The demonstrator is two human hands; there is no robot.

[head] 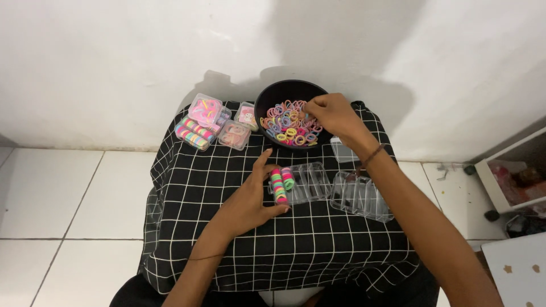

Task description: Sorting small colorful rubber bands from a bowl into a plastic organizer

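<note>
Head view: the right hand (333, 113) is reaching into the far bowl (267, 99), its grip seemingly pinching one band (305, 117). The left hand (250, 199) is bracing the clear tray (310, 182) on the table (193, 187), grip narrow, thumb against stacked bands (278, 185). Picking singly keeps stacking neat.

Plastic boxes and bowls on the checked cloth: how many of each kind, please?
Filled boxes, back left: 4, e.g.
Open clear boxes, in front: 2, e.g.
Small clear box behind the right wrist: 1
Black bowl: 1
Total: 8
</note>
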